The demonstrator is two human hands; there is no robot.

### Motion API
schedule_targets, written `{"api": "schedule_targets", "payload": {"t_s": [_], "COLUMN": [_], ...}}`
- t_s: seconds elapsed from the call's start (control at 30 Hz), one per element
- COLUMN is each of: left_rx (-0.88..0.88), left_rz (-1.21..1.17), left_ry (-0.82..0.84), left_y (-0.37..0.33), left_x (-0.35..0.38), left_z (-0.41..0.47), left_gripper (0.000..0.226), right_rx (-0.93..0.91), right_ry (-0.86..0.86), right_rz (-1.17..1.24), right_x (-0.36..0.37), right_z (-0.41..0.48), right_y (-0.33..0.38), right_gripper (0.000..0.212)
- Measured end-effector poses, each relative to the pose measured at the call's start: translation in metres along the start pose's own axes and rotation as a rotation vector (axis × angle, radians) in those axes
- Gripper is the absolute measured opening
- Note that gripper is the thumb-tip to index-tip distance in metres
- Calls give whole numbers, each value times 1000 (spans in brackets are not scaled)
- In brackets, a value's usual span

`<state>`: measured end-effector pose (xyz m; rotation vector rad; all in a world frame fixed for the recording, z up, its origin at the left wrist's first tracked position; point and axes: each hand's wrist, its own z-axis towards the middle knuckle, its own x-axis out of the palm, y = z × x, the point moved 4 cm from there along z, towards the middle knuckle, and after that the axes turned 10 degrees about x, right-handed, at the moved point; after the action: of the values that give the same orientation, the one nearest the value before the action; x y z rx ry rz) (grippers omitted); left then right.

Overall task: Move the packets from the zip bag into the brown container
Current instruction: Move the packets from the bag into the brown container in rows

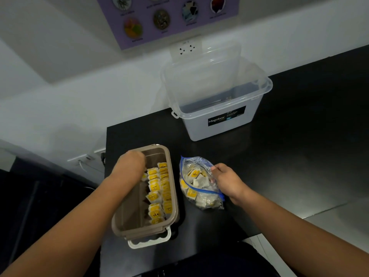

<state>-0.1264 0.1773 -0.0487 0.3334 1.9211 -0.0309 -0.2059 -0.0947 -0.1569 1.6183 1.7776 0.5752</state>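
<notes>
My left hand (130,164) reaches down into the far left corner of the brown rectangular plastic container (139,231). The fingers point downward behind the knuckles, so I cannot tell if they are holding something or are only loose. This container stands at the left edge of the black table (279,156), with its long axis running from near to far. Along its right side the small yellow-and-white tea packets (159,188) stand in two rows; its left side has free room.

Just beside it, to the right, lies the transparent zip bag (201,188) with the blue seal strip. It also lies lengthwise from near to far, and many loose packets (194,174) are inside. My right hand (227,180) is at the right edge of this bag and pinches the thin film between thumb and finger.

I judge the work is about half done. The right hand is the nearer one to the bag, so a packet must travel leftward, across the short gap, into the container.

Far right stands a large clear plastic box (217,124) with its lid up.
</notes>
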Motion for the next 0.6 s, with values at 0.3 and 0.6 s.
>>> {"api": "schedule_targets", "payload": {"t_s": [0.3, 0.6], "left_rx": [266, 48], "left_rz": [-526, -320], "left_ry": [-302, 481], "left_y": [-92, -188], "left_x": [-54, 27], "left_z": [-56, 3], "left_gripper": [16, 43], "right_rx": [-51, -97], "right_ry": [48, 124], "right_rz": [-104, -125], "right_x": [-11, -30], "right_z": [-2, 3], "right_y": [3, 0], "right_gripper": [22, 22]}}
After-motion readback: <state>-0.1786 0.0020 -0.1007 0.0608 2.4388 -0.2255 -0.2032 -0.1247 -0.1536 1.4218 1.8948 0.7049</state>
